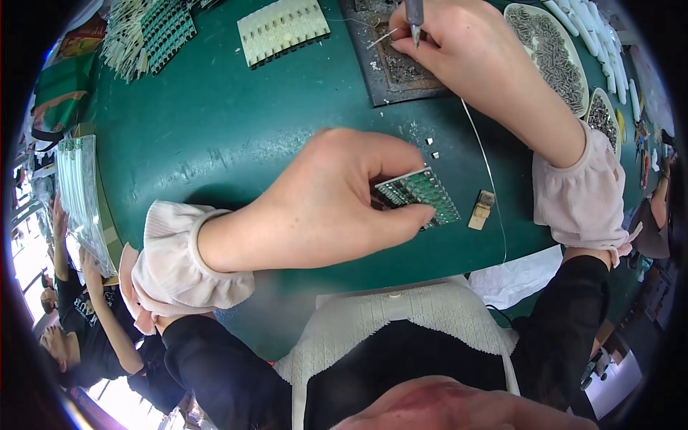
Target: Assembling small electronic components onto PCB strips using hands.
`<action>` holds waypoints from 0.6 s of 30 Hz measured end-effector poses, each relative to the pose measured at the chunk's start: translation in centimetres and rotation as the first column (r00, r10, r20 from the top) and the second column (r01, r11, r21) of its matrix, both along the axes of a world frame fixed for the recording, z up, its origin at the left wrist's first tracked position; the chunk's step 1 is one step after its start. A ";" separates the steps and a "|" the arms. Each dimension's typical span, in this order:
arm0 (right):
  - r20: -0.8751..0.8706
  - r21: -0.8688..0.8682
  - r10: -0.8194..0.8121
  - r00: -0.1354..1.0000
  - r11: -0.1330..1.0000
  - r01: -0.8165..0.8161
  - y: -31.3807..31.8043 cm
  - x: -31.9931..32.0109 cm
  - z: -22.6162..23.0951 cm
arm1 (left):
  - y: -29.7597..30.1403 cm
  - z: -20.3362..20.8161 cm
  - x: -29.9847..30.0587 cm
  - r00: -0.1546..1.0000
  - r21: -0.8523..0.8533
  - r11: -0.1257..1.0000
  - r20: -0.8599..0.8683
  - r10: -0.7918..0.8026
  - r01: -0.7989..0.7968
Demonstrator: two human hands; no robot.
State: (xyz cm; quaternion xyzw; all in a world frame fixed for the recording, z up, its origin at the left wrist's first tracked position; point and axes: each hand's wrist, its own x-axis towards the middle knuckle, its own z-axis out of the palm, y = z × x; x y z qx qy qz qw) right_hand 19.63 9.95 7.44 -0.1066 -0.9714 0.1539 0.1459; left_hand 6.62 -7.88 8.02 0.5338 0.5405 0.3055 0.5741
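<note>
My left hand (322, 204) pinches a small green circuit board panel (423, 195) between thumb and fingers, tilted above the table. The panel has rows of small parts and silvery pads. At the upper right my right hand (459, 43) is closed on a thin solder wire (484, 161). One end of the wire pokes out past its fingertips, and the rest trails down toward the table's near edge. A grey soldering iron (414, 18) points down from the top edge, right in front of those fingers. Beneath them lies a dark, dirty metal tray (380, 89).
A pale board panel (283, 32) lies at the back, with green panels (168, 32) and white wires left of it. Trays of small metal parts (548, 57) stand at the right. Near my left hand's panel lies a small tan block (481, 210). Another person (93, 315) sits at left.
</note>
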 end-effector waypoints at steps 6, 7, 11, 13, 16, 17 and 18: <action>0.119 -0.066 -0.129 0.985 0.988 0.137 -0.6 1.6 2.8 | 0.0 -0.2 -0.5 0.999 0.315 0.948 -0.029 -0.030 0.038; 0.102 -0.060 -0.116 0.988 0.991 0.123 -0.6 1.9 3.0 | 0.0 -0.3 -0.5 0.999 0.413 0.910 -0.033 -0.034 0.045; -0.684 0.183 0.373 0.627 0.920 -0.346 2.5 1.0 -2.5 | 0.2 -0.2 -0.1 0.996 0.459 0.884 -0.046 -0.077 0.090; -0.405 0.053 0.168 0.899 0.986 -0.161 -0.1 1.1 0.5 | -0.4 -0.3 -0.4 0.994 0.398 0.911 -0.025 -0.107 0.108; -0.054 0.039 -0.097 0.994 0.994 0.099 -0.9 1.5 2.2 | -0.4 -0.2 0.1 0.994 0.399 0.911 -0.014 -0.108 0.104; -0.062 0.062 -0.102 0.993 0.992 0.106 -0.8 1.5 2.3 | -0.4 -0.2 0.2 0.994 0.402 0.909 -0.014 -0.111 0.107; -0.061 0.065 -0.104 0.993 0.992 0.108 -0.8 1.4 2.3 | -0.3 -0.1 0.3 0.994 0.402 0.910 -0.012 -0.108 0.104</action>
